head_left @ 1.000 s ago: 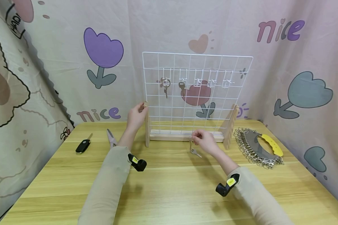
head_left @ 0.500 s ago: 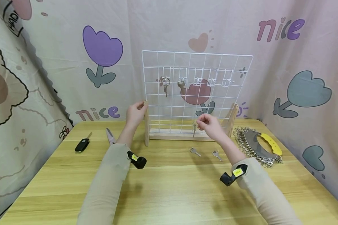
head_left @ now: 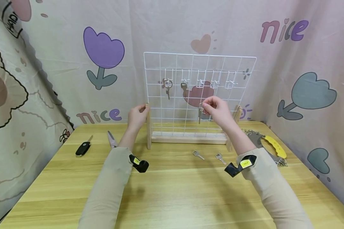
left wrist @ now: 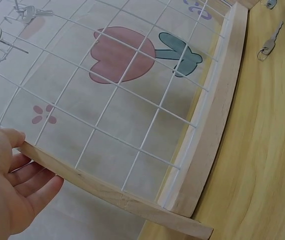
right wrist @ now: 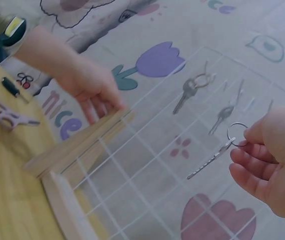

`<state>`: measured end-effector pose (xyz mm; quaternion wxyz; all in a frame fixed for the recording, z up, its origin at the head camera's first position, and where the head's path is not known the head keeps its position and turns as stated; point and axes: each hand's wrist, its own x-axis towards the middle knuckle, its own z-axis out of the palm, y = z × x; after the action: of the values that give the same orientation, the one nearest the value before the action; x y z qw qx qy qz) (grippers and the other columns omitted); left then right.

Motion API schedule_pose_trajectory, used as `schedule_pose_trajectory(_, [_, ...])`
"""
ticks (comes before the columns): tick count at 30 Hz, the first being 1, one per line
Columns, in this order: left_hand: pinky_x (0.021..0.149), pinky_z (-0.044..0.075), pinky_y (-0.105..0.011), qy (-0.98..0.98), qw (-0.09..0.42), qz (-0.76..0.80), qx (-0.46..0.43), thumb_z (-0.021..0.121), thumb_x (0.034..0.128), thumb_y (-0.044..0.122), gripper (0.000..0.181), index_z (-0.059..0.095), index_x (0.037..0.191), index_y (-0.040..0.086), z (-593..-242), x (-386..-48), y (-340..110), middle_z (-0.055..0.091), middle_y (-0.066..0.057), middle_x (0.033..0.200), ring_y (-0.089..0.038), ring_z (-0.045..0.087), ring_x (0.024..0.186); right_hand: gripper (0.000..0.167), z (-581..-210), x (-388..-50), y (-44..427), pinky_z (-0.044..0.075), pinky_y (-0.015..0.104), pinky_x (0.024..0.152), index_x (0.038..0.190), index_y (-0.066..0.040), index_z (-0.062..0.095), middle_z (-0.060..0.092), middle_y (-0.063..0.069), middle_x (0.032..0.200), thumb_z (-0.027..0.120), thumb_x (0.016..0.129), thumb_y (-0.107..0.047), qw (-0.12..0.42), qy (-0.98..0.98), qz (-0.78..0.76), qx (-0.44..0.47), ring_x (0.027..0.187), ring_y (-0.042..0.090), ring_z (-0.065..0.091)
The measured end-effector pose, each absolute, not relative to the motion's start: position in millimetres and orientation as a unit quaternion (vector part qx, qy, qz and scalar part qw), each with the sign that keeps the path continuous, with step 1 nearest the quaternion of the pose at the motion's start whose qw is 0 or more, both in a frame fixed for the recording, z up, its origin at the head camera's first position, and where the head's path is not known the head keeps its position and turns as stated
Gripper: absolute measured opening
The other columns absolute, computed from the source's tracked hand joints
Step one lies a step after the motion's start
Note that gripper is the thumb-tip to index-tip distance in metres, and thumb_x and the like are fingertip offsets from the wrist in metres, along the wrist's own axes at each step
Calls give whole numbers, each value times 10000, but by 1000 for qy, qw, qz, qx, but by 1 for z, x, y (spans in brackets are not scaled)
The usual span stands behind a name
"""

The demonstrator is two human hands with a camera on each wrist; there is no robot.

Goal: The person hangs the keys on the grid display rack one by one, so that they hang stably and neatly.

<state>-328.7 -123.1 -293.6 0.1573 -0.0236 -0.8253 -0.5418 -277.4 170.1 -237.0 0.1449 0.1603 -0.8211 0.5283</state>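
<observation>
My left hand (head_left: 138, 117) grips the upper end of the left wooden post (left wrist: 117, 197) of a white wire grid rack (head_left: 186, 139). In the left wrist view the thumb lies over the post and the fingers are behind it. With thumb and fingers, my right hand (head_left: 218, 109) pinches a ring from which a silver key (right wrist: 210, 165) hangs, before the grid and below its row of white hooks (head_left: 231, 84). Two of the left hooks bear a ringed key (head_left: 168, 92) and another key (head_left: 184, 86). The three hooks to their right bear nothing.
Two loose keys, a left one (head_left: 198, 155) and a right one (head_left: 220, 158), lie on the table before the rack. Farther left are a black car key (head_left: 83, 148) and pink-handled scissors (right wrist: 5, 114). A curved yellow-handled tool (head_left: 276, 147) with metal rings lies right, partly behind my forearm.
My right hand has risen from near the tabletop with the ringed key, now level with the lower middle of the grid. The left hand has stayed on the post.
</observation>
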Motion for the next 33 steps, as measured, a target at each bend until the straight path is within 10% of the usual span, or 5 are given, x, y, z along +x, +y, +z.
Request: schedule_pose_trajectory(33, [906, 468, -383, -828, 163, -535, -29, 516, 945, 253, 426, 536, 1258, -36, -297, -329, -124, 587, -192, 1191, -293, 542, 1104, 99, -188, -288, 149, 495, 161, 534, 959, 21, 569, 546, 52, 783, 542, 925, -68, 241, -775, 578, 85, 622, 93, 565])
